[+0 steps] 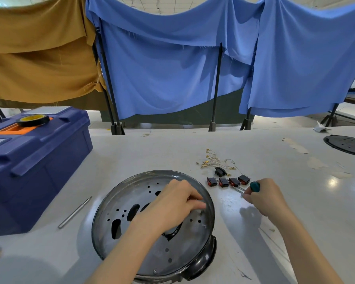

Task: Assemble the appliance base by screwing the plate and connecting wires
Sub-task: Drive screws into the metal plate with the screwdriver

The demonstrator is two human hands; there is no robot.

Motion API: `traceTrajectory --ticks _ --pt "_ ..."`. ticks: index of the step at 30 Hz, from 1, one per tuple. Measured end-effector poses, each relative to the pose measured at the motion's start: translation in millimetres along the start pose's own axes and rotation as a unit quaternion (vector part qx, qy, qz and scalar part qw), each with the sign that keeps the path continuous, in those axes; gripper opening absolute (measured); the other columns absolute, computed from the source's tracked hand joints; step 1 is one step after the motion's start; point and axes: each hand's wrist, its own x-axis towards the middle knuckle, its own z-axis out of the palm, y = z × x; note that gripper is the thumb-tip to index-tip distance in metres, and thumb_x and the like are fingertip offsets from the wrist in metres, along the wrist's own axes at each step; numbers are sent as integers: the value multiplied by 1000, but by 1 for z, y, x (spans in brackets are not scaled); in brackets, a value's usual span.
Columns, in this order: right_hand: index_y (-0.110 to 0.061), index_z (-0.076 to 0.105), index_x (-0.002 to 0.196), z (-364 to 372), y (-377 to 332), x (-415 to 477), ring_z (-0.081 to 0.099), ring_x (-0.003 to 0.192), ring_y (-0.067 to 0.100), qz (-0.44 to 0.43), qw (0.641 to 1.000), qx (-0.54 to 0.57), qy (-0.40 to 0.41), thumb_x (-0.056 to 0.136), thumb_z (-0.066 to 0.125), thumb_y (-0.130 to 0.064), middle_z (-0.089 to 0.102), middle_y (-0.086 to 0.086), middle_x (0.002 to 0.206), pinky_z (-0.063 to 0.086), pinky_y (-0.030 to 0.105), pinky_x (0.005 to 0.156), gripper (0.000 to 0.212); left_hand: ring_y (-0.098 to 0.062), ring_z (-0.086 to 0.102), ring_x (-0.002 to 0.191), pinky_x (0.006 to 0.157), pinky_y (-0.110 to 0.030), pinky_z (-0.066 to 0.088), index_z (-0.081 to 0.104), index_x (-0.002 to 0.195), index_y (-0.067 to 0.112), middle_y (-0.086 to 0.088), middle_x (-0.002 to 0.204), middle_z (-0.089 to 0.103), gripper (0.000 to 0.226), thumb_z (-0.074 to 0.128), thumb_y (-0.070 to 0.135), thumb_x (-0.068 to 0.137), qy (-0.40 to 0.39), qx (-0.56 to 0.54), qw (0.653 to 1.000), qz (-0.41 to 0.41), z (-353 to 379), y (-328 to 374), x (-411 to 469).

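Head view. Item: perforated plate (139, 193), seated in black base (204, 257), table (152, 152), front centre. Left hand (172, 203) rests on plate, fingertips curled down near its right rim; whether they pinch a screw cannot be told. Right hand (263, 196) grips green-handled screwdriver (255, 186) just beside plate. Step, judged: screwing plate. Next move calls for driver tip upright over screw hole.

Toolbox (39, 160): navy, orange inset. Tape roll (33, 120): black, yellow core. Rocker switches (223, 182): black, red. Screwdriver handle (255, 186): teal. Plate (184, 247): grey, perforated.
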Motion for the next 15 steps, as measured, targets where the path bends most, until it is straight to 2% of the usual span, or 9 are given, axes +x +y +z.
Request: traceTrajectory --ticks 2,4,6,7,9,11,13,15 --pt "6 57 73 0 -6 -6 32 53 21 -10 999 38 -10 80 60 6 46 10 63 27 26 48 8 -18 40 59 61 -39 44 66 76 1 -21 71 59 53 61 52 88 -1 13 1000 1 1 7 -4" --pt "-1 53 71 4 -12 -11 28 52 19 -16 998 64 -25 79 58 8 41 8 63 24 22 43 13 -18 32 53 52 -36 33 50 63 -1 -17 60 44 76 50 73 79 -11 28 999 -14 4 18 -11" --pt "-3 51 70 8 -16 -16 25 49 17 -16 996 80 -44 78 54 11 39 7 62 22 19 41 16 -18 35 56 52 -36 30 38 60 5 -10 66 46 84 37 88 66 -22 78 996 -31 9 28 -17" --pt "-2 50 68 10 -17 -18 25 46 16 -12 995 86 -56 78 53 12 41 7 61 22 18 41 17 -16 36 59 52 -35 29 36 61 7 -5 71 47 83 37 90 64 -26 108 993 -35 11 31 -19" --pt "2 56 66 11 -18 -21 28 37 16 -7 992 92 -86 79 55 12 57 13 60 24 18 39 17 -14 35 66 52 -33 23 33 61 13 2 73 40 76 49 87 66 -25 139 989 -38 14 37 -22" --pt "4 63 73 13 -23 -24 40 34 16 -13 988 98 -122 84 59 9 71 13 65 34 20 37 13 -16 36 75 55 -33 24 31 63 18 5 76 36 68 56 80 71 -16 156 987 -45 15 42 -23" --pt "5 63 83 17 -28 -28 59 42 21 -5 979 122 -164 90 61 5 74 13 69 50 26 44 7 -18 35 85 62 -33 29 30 67 20 3 83 36 60 60 71 76 -7 173 983 -59 17 46 -24" --pt "8 61 87 22 -32 -32 69 53 28 10 966 163 -201 92 59 6 74 17 70 58 32 51 6 -22 37 94 72 -36 36 33 75 17 0 94 37 52 63 60 79 -1 196 978 -72 20 51 -25"
